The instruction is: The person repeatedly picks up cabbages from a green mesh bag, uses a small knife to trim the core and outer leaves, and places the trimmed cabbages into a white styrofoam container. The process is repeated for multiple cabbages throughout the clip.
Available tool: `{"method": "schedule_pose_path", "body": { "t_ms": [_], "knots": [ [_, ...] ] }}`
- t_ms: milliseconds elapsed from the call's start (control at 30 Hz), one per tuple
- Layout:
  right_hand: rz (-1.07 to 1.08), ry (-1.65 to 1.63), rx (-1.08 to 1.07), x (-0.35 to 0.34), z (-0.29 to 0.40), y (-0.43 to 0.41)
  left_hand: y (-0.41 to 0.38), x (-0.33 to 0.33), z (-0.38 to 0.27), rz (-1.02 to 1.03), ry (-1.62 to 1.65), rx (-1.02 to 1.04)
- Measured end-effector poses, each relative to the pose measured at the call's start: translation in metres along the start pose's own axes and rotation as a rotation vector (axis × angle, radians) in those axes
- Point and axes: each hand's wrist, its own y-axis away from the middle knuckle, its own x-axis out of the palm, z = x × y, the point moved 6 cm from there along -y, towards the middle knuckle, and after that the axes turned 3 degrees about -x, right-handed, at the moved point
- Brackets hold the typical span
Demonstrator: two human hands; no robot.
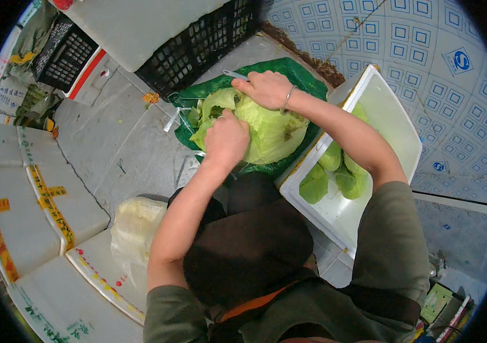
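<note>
A large head of iceberg lettuce (275, 137) sits before me on a green mesh bag (307, 79). Its outer leaves are loose and torn at the left side. My left hand (228, 135) is curled over those leaves and pinches them, its fingertips partly hidden. Above the lettuce, my right hand (269, 89) grips a light-grey tool (235, 75), whose end with a hole sticks out past the fingers; the rest is covered by the hand. To the right, a white foam box (391, 100) holds several green lettuce heads (352, 180).
A black plastic crate (200, 47) stands beyond the bag, beside a white foam lid (140, 25). Taped foam boxes (20, 214) line the left side. A clear plastic bag (136, 227) lies by my left arm. Patterned wall sheeting (415, 43) rises at the right.
</note>
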Motion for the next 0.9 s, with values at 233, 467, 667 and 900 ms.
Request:
{"method": "schedule_pose_path", "body": {
  "t_ms": [233,467,667,900],
  "knots": [
    [-0.041,0.017,-0.031,-0.002,-0.007,0.001,-0.006,-0.012,0.009,-0.098,0.283,0.072],
    [-0.221,0.069,-0.210,0.002,-0.010,0.016,-0.007,0.001,0.013,-0.015,0.472,0.164],
    [-0.242,0.006,-0.197,-0.010,0.012,0.040,0.006,-0.007,0.001,-0.102,0.208,0.340],
    [-0.311,-0.042,-0.264,-0.014,0.013,0.067,-0.003,-0.002,0.017,-0.046,0.243,0.423]
  ]
}}
